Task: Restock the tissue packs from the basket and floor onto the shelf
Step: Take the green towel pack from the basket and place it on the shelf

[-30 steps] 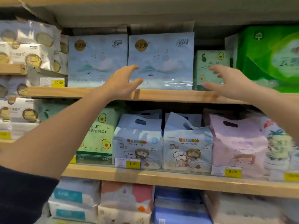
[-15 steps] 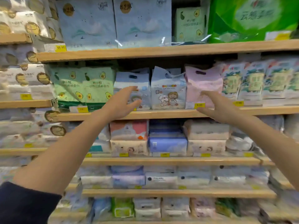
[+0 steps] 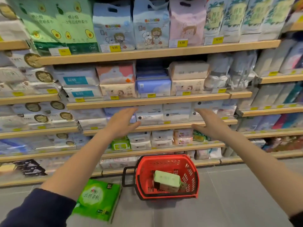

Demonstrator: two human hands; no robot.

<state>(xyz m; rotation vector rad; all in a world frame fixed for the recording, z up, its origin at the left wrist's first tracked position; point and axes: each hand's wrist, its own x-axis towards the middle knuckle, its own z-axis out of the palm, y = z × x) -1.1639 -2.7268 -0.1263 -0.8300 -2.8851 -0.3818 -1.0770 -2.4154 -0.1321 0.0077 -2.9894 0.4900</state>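
Observation:
A red basket stands on the grey floor in front of the shelving, and a pale green tissue pack lies inside it. To its left, a large bright green tissue pack rests on the floor. My left hand and my right hand are both stretched out in front of the lower shelves, fingers apart and empty, well above the basket. The wooden shelf rows are packed with tissue packs.
Stacked tissue and wipe packs fill every shelf row, with yellow price tags along the edges. A black handle sticks out of the basket's left side. Grey tiled floor extends to the right of the basket.
My view has dropped from the top shelf toward the floor, bringing the basket and the floor pack into sight. Both empty hands have come down from the upper shelf to the lower rows.

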